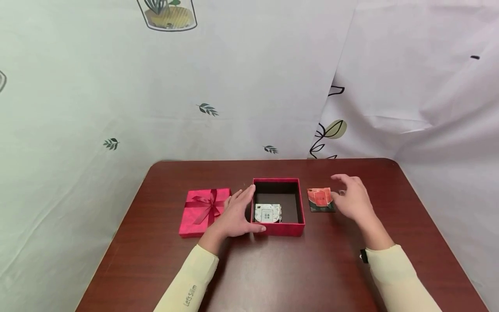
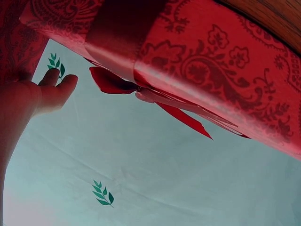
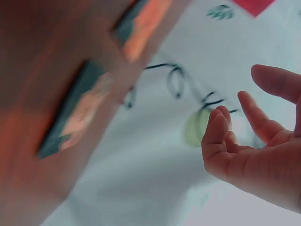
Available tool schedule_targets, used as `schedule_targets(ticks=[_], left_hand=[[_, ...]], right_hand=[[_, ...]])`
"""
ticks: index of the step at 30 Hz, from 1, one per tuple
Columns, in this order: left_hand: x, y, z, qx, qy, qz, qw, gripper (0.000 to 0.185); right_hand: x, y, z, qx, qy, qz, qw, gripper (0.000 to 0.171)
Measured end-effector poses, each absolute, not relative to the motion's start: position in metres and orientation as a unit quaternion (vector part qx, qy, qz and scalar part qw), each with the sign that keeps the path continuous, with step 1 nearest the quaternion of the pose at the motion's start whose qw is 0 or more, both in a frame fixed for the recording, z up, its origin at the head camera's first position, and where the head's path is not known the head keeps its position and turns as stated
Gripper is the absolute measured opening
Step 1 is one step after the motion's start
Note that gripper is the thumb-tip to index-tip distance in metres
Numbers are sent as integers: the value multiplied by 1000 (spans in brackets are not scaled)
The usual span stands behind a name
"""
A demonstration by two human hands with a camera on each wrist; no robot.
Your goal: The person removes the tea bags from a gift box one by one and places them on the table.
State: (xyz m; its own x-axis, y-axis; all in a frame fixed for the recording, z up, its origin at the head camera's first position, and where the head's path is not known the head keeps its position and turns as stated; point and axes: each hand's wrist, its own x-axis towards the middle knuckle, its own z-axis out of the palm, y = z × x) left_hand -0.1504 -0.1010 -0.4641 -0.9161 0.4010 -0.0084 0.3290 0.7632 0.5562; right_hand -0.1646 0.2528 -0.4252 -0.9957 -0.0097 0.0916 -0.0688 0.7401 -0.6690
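My left hand (image 1: 235,215) spans the near left corner of an open red gift box (image 1: 291,229). Its fingertips rest along the left wall, the thumb against the front wall. Inside, toward the front left, lies a small white patterned packet (image 1: 268,208). To the box's right, a flat orange and dark-green packet (image 1: 320,198) lies on the table. My right hand (image 1: 354,199) is at that packet's right edge, fingers loosely bent, thumb and forefinger apart. The right wrist view shows two such packets, a nearer packet (image 3: 80,113) and another packet (image 3: 141,28), both blurred.
The red lid (image 1: 191,216), tied with a ribbon bow (image 1: 209,206), lies left of the box, beside my left hand. Everything is on a dark brown wooden table (image 1: 273,273). A white cloth with leaf prints (image 1: 249,78) hangs behind the table's far edge.
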Motion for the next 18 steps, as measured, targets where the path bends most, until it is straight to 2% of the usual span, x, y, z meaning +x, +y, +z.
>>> schedule_targets(ticks=[11,18], left_hand=[[-151,-101,-467,195,937,283,64,123],[-151,-102,-467,198,936,286,62,123]], right_hand=[[-153,211,-407,92,-922,370,66,45],[-150,188,-405,125,-901,412,47,44]])
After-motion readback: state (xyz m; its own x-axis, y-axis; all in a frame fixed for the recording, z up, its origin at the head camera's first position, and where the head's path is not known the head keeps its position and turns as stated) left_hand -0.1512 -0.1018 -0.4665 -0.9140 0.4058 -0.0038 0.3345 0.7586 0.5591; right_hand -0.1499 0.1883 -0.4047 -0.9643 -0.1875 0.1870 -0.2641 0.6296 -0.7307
